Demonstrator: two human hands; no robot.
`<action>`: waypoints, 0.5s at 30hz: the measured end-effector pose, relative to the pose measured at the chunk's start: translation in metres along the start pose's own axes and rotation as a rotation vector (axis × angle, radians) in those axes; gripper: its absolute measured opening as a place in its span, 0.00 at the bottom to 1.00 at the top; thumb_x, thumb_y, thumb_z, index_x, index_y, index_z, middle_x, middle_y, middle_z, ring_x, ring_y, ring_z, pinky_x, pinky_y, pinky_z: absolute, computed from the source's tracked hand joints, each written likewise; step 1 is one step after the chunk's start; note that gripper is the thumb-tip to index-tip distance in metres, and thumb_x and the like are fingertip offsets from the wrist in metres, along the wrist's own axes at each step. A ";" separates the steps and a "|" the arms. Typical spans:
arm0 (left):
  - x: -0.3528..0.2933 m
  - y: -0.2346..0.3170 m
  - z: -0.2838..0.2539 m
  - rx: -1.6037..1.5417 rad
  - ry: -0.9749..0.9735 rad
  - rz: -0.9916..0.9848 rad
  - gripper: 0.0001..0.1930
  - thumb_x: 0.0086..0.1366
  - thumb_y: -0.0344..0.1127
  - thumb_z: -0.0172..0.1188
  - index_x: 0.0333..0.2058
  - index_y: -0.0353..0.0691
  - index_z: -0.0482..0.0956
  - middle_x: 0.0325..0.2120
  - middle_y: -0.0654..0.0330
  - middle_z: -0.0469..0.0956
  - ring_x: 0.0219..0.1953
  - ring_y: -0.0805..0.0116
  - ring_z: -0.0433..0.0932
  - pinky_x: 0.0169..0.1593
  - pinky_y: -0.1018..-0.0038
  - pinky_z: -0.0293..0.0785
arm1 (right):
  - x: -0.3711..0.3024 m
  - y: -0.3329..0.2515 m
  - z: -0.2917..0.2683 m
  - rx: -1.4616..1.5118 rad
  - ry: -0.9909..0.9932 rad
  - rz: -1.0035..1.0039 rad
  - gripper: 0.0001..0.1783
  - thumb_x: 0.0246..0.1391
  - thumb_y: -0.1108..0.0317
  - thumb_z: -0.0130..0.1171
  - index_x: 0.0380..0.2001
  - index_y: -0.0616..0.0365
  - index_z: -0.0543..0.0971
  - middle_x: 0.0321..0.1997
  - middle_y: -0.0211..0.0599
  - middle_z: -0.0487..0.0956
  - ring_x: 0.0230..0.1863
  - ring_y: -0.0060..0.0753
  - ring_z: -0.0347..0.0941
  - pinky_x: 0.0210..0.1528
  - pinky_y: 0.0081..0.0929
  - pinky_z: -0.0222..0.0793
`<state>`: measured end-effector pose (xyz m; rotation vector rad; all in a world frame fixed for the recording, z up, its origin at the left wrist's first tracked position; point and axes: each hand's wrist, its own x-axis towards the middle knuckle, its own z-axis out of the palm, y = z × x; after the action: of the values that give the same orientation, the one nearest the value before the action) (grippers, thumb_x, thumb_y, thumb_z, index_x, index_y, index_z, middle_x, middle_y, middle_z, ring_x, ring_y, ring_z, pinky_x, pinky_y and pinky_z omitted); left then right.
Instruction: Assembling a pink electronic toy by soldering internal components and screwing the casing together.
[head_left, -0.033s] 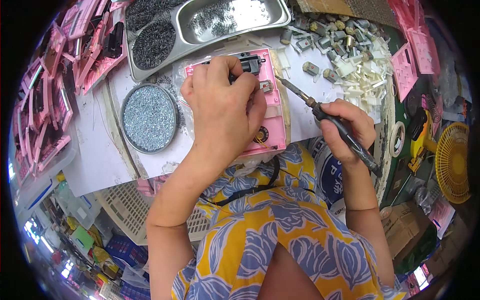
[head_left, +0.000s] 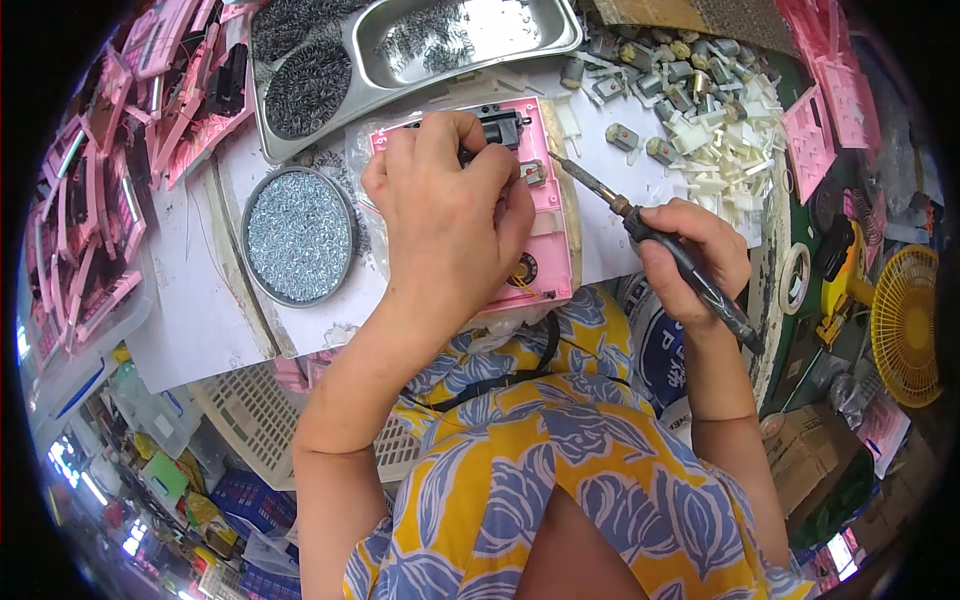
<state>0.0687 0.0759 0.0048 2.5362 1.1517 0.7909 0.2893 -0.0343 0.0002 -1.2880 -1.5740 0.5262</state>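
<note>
- Our left hand (head_left: 445, 215) lies flat over a pink plastic housing (head_left: 553, 235) on the white work surface (head_left: 200, 290). Its fingers are curled down onto the small black part (head_left: 500, 125) seated near the housing's far edge, pinching it in place.
- Our right hand (head_left: 695, 255) is closed in a full fist around the dark handle of a soldering iron (head_left: 640, 225); nothing else is in that grip.
- The iron's long axis runs diagonally from lower right, at the hand, to upper left. Its metal tip (head_left: 556, 160) points toward the housing's right edge, near a little metal contact (head_left: 533, 172), and appears just short of it.
- The housing lies flat with its long axis running away from us, the black part at the far end.
- We judge the main risk to be the tip drifting left onto our left fingers, which sit close beside the joint.
- A second risk is the tip resting on pink plastic rather than metal, which would likely melt or scar the shell.
- The round tin of small screws (head_left: 298, 235) sits just left of our wrist; a sideways nudge could spill it.
- Loose small motors (head_left: 640, 140) and white plastic pieces (head_left: 720, 150) lie just beyond the iron, where a sweep of the shaft could scatter them.
</note>
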 end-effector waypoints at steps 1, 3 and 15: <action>0.000 0.000 0.001 0.003 0.000 -0.007 0.06 0.50 0.34 0.69 0.28 0.45 0.82 0.36 0.61 0.71 0.41 0.58 0.70 0.46 0.61 0.60 | 0.000 0.000 0.000 0.000 -0.004 0.002 0.15 0.49 0.73 0.70 0.41 0.63 0.82 0.24 0.37 0.81 0.20 0.27 0.74 0.24 0.23 0.66; 0.000 0.001 0.002 0.011 0.002 -0.013 0.06 0.50 0.34 0.68 0.28 0.45 0.82 0.36 0.61 0.70 0.41 0.58 0.70 0.46 0.61 0.60 | -0.002 0.001 0.002 -0.001 -0.013 0.005 0.14 0.49 0.73 0.70 0.41 0.63 0.82 0.22 0.36 0.80 0.19 0.27 0.73 0.23 0.23 0.65; 0.002 0.003 0.001 0.054 -0.004 -0.017 0.06 0.50 0.36 0.67 0.27 0.46 0.82 0.35 0.61 0.70 0.41 0.58 0.69 0.46 0.60 0.59 | -0.002 0.004 0.010 -0.003 -0.004 -0.014 0.14 0.48 0.73 0.70 0.40 0.63 0.83 0.20 0.35 0.77 0.17 0.27 0.70 0.21 0.23 0.63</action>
<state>0.0722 0.0756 0.0058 2.5661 1.2075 0.7608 0.2827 -0.0326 -0.0084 -1.2784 -1.5863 0.5185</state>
